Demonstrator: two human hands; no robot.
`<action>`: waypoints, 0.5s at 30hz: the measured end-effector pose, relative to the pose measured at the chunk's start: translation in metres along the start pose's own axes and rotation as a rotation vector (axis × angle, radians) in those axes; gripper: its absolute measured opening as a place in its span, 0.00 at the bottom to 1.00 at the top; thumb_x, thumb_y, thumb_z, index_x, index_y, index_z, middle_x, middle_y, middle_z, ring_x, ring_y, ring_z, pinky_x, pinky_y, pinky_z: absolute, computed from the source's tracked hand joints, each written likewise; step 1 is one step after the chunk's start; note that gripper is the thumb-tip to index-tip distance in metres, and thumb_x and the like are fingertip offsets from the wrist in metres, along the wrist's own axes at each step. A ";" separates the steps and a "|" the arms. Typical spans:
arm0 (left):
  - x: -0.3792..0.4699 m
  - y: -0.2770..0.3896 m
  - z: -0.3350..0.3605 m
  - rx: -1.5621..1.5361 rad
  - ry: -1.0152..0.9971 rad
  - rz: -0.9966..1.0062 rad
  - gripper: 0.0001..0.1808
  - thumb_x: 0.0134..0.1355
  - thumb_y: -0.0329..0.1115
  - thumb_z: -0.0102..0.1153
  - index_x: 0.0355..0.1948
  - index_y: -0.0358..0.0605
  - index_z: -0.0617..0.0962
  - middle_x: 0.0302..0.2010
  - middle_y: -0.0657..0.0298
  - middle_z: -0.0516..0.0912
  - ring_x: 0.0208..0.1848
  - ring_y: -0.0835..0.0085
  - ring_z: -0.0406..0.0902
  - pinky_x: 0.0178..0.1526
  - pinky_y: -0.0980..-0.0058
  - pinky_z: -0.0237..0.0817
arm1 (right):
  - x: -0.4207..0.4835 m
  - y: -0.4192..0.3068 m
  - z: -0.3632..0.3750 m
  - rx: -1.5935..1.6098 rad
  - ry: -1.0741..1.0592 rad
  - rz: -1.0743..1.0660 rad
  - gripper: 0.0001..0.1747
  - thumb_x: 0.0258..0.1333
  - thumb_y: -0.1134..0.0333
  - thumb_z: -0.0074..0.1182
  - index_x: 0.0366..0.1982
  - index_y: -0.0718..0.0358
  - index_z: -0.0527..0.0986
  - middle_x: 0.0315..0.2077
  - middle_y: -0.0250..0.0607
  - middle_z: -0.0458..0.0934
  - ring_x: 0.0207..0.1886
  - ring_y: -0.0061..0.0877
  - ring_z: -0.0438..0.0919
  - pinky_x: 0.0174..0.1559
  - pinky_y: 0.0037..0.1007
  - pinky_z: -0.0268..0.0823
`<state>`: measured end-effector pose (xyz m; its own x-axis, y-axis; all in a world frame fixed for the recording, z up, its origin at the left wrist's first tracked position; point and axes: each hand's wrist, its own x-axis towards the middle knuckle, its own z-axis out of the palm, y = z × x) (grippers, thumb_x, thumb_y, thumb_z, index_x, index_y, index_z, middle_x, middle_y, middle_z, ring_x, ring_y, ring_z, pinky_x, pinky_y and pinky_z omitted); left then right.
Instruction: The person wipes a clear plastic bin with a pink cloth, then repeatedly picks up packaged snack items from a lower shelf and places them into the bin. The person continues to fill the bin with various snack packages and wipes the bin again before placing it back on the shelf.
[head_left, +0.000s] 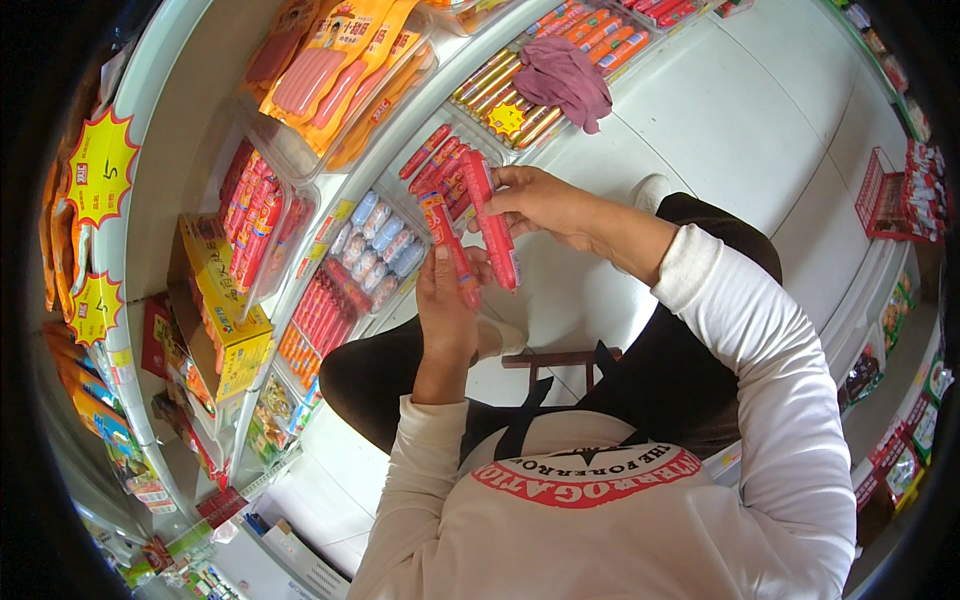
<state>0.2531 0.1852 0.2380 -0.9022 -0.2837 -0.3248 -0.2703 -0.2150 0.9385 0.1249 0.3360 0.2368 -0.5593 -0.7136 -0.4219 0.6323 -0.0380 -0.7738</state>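
Observation:
My left hand (448, 300) holds a red-wrapped sausage (448, 244) upright between thumb and fingers. My right hand (529, 206) grips other red-wrapped sausages (491, 225), which lie side by side and close to the left hand's one. Just beyond both hands, a clear plastic bin (411, 180) on the bottom shelf holds several loose red-wrapped sausages (442, 161). Beside it, nearer my left hand, a clear bin holds short blue and white wrapped sausages (379, 240). A crumpled purple cloth (564, 81) rests on the bin of gold-wrapped sausages (487, 79).
Shelves with yellow sausage packs (330, 75) and a yellow cardboard box (229, 315) stand at the left. Below my hands are my knees and a low wooden stool (559, 360). A red wire basket (885, 199) with packets stands at the right, by another shelf.

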 end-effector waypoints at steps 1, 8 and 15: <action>0.000 0.000 0.001 -0.065 0.025 -0.010 0.23 0.74 0.48 0.41 0.55 0.38 0.72 0.37 0.60 0.81 0.34 0.74 0.78 0.37 0.76 0.69 | 0.000 0.000 0.000 0.060 -0.006 0.030 0.20 0.54 0.63 0.55 0.49 0.60 0.72 0.42 0.38 0.79 0.44 0.24 0.80 0.51 0.31 0.73; -0.001 0.002 0.006 -0.298 -0.114 -0.066 0.21 0.73 0.41 0.45 0.59 0.36 0.69 0.49 0.54 0.80 0.45 0.66 0.81 0.49 0.65 0.75 | -0.003 -0.003 0.005 0.124 -0.102 -0.044 0.20 0.53 0.65 0.52 0.49 0.60 0.73 0.43 0.35 0.79 0.45 0.24 0.78 0.53 0.31 0.71; 0.000 -0.004 0.006 -0.241 -0.077 -0.039 0.19 0.70 0.30 0.50 0.60 0.39 0.69 0.48 0.57 0.81 0.43 0.67 0.82 0.48 0.66 0.76 | -0.004 -0.003 0.005 0.113 -0.095 -0.051 0.17 0.52 0.67 0.59 0.46 0.61 0.75 0.42 0.36 0.79 0.47 0.25 0.78 0.53 0.32 0.71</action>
<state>0.2523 0.1920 0.2355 -0.9182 -0.2005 -0.3415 -0.2257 -0.4437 0.8673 0.1272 0.3354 0.2432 -0.5424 -0.7716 -0.3324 0.6634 -0.1507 -0.7329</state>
